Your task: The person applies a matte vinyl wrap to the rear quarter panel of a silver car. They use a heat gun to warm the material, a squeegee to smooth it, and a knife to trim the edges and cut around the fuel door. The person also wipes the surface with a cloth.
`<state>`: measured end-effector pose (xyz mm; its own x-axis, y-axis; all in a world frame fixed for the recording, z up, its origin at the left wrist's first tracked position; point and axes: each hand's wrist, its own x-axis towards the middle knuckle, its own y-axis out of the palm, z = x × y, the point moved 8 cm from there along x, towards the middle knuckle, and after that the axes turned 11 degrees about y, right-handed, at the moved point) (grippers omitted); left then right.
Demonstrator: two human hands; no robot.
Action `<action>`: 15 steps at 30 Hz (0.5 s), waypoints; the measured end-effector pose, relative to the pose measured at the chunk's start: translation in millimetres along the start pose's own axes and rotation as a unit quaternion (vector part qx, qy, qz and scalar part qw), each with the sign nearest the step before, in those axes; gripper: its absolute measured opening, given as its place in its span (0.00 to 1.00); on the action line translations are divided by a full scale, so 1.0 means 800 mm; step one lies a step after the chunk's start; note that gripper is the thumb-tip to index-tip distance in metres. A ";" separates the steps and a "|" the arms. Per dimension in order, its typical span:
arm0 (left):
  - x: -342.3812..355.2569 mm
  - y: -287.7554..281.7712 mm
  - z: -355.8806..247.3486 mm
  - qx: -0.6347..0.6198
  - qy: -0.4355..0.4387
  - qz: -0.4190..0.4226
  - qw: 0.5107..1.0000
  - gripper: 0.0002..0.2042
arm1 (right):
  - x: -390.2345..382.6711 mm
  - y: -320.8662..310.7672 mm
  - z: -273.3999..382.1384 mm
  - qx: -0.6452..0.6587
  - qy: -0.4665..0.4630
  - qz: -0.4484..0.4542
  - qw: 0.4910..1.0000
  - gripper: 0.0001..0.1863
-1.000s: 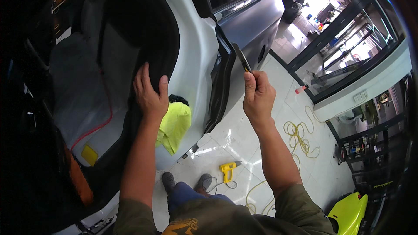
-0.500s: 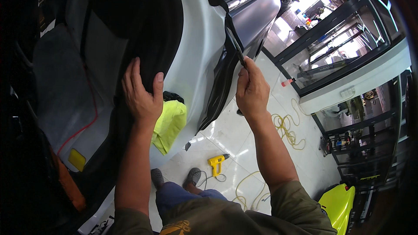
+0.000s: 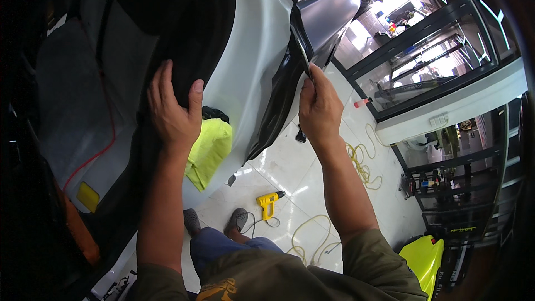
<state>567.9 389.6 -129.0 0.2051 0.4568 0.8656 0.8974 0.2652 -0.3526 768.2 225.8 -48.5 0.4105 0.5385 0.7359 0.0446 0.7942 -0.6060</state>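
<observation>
My left hand (image 3: pixel 174 108) lies with fingers stretched out against the dark edge of a car's opening, holding nothing. Beside its wrist, a bright yellow-green cloth (image 3: pixel 212 147) hangs over the white body panel (image 3: pixel 248 50), with something black at its top. My right hand (image 3: pixel 321 103) is closed on the lower end of a long, thin dark strip (image 3: pixel 301 44) with a shiny edge. The strip's far end runs up along the dark, glossy border of the grey car door (image 3: pixel 334 0). Its exact kind is unclear, and my fingers hide the gripped end.
A yellow heat gun (image 3: pixel 267 203) with a cord lies on the tiled floor near my feet. A yellow hose (image 3: pixel 359 164) is coiled to the right. Inside the car are a red cord (image 3: pixel 92 159) and a flat yellow piece (image 3: pixel 88 197). Glass-panelled doors (image 3: pixel 409 67) stand at right.
The whole view has shifted slightly, so the floor things appear farther left. My right hand still grips the strip, and my left hand stays outstretched at the car's edge.
</observation>
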 end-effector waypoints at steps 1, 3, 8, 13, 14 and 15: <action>-0.001 0.001 0.002 0.001 -0.001 0.001 1.000 0.30 | 0.000 0.003 -0.001 -0.003 0.002 0.005 1.000 0.17; -0.003 0.003 0.001 -0.006 -0.011 0.015 1.000 0.28 | 0.002 0.002 -0.001 -0.005 0.014 0.016 1.000 0.17; -0.003 0.001 -0.001 -0.003 -0.015 0.020 1.000 0.28 | 0.002 -0.004 0.004 -0.003 -0.005 0.005 1.000 0.17; -0.003 0.001 -0.001 -0.007 -0.010 0.017 1.000 0.28 | 0.002 0.001 -0.001 -0.013 0.002 0.010 1.000 0.16; -0.004 0.002 0.000 -0.012 -0.009 0.015 1.000 0.28 | 0.002 0.000 0.001 -0.015 -0.003 0.004 1.000 0.16; -0.004 0.002 0.000 -0.017 -0.008 0.013 1.000 0.28 | 0.003 -0.002 0.003 -0.017 -0.008 -0.002 1.000 0.16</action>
<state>568.9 388.9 -132.3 0.2221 0.4769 0.8504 0.9047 0.2244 -0.3621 767.1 226.5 -45.4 0.3951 0.5401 0.7431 0.0780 0.7863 -0.6129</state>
